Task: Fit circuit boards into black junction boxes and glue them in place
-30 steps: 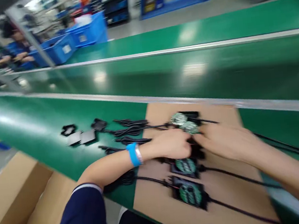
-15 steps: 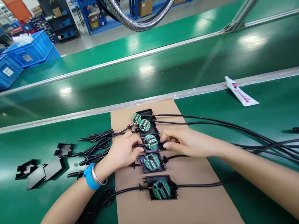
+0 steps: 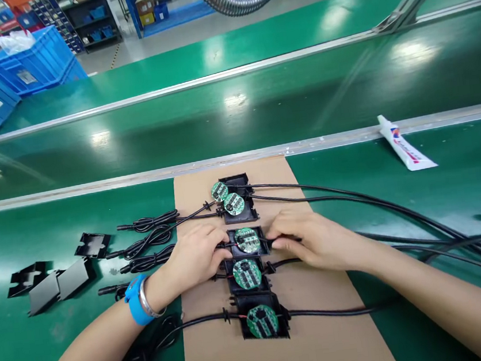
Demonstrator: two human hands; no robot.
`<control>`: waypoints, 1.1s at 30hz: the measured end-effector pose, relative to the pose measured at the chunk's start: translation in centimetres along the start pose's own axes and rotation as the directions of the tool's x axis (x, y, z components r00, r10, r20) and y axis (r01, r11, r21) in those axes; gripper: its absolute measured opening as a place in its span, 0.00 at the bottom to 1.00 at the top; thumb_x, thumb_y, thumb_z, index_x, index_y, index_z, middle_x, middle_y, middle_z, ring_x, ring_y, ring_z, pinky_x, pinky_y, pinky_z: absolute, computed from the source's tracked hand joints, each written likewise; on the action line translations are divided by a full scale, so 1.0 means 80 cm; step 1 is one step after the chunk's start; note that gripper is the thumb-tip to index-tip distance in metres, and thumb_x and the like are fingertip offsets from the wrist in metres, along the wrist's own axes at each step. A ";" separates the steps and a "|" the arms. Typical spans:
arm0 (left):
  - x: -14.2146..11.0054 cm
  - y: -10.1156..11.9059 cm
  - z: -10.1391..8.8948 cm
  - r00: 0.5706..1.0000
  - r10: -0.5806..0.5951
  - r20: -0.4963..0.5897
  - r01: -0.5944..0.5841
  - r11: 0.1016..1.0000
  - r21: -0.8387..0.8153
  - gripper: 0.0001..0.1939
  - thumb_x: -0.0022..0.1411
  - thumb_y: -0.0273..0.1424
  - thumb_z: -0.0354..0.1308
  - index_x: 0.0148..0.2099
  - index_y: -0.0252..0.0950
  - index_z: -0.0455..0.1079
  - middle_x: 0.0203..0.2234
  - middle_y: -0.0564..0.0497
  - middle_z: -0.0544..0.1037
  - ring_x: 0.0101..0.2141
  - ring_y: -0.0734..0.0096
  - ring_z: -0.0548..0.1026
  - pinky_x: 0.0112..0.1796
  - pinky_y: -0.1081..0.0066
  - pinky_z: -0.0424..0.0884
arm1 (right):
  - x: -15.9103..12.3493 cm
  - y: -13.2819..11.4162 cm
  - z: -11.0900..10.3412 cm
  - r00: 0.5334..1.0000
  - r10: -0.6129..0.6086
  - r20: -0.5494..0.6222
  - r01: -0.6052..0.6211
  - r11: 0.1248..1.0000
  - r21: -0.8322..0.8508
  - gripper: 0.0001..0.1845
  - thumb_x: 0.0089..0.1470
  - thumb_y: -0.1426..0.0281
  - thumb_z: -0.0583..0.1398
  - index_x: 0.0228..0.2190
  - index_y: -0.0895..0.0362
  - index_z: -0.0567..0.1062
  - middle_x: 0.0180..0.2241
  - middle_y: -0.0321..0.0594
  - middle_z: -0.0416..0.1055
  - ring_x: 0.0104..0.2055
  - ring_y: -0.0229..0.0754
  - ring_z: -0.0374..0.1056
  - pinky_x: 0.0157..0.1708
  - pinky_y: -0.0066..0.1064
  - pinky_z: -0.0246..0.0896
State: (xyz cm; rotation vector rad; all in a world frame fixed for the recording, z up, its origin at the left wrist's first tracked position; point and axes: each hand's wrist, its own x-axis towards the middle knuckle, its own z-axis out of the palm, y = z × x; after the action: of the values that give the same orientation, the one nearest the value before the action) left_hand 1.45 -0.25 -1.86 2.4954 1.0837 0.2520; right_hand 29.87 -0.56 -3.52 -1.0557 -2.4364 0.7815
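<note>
Case (image 3: 263,233) with round board (image 3: 247,240), third from the cardboard's (image 3: 321,322) far end, between both hands. Left hand (image 3: 199,255) pinches the black lead (image 3: 222,245) at its left side; right hand (image 3: 314,240) grips the cable (image 3: 270,242) at its right. Glue-like tube (image 3: 405,144) lies beyond, to the right.

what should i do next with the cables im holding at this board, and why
I'd gently press the right-hand cable against the black case's right edge, steadying the other side. Your left hand and right hand flank the circuit board, and the case below has its right cable meeting its edge. Your fingers partly hide the fit.
</note>
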 end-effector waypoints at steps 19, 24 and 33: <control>0.092 -0.035 -0.044 0.899 -0.419 0.123 0.427 0.903 -0.045 0.20 0.58 0.47 0.63 0.44 0.37 0.71 0.34 0.51 0.80 0.32 0.64 0.76 0.29 0.70 0.61 | 0.183 0.014 -0.038 0.991 0.068 0.116 -0.055 0.992 -0.112 0.09 0.48 0.65 0.63 0.24 0.56 0.71 0.27 0.38 0.65 0.35 0.42 0.61 0.33 0.31 0.51; 0.085 -0.032 -0.043 0.929 -0.341 0.143 0.353 0.933 -0.068 0.19 0.58 0.44 0.63 0.45 0.36 0.70 0.32 0.52 0.78 0.30 0.66 0.73 0.28 0.70 0.59 | 0.152 0.008 -0.033 0.996 -0.067 0.055 0.068 0.998 -0.016 0.06 0.51 0.67 0.61 0.29 0.57 0.70 0.35 0.40 0.61 0.40 0.43 0.60 0.39 0.33 0.55; 0.086 -0.033 -0.043 0.937 -0.305 0.170 0.329 0.933 -0.143 0.17 0.56 0.40 0.63 0.45 0.37 0.71 0.28 0.54 0.74 0.28 0.67 0.71 0.28 0.71 0.58 | 0.141 0.013 -0.012 0.992 -0.125 -0.033 0.123 0.991 -0.050 0.04 0.57 0.70 0.57 0.34 0.57 0.72 0.34 0.39 0.61 0.35 0.40 0.57 0.35 0.31 0.52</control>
State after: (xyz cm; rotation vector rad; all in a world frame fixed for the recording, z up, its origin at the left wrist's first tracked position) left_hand 3.27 7.41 0.12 2.1139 1.3232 0.0623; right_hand 23.62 8.81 -2.13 -0.9174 -2.4739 0.6606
